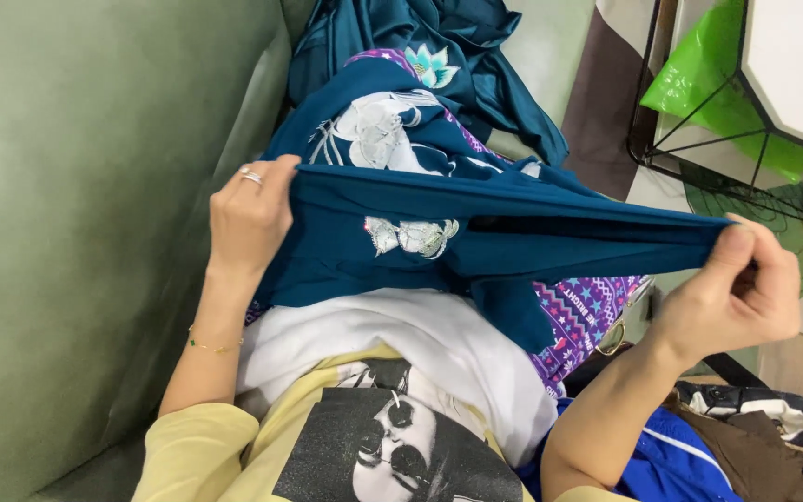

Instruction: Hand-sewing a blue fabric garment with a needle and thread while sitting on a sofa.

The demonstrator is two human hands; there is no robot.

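Observation:
A dark teal garment point(476, 218) with white flower prints is stretched out between my two hands. My left hand point(248, 218), with a ring on one finger and a thin bracelet at the wrist, grips one end of its edge. My right hand point(736, 293) pinches the other end at the right. The cloth hangs taut above a pile of clothes: a white garment point(429, 335), a yellow T-shirt point(327, 437) with a black-and-white print, and a purple patterned fabric point(583, 316).
A green sofa point(76, 204) fills the left. More teal cloth point(439, 37) lies behind. A black wire-frame side table point(745, 121) with a white top and a green plastic bag point(708, 84) stands at the right. Blue cloth point(671, 455) and a dark bag point(755, 409) sit below.

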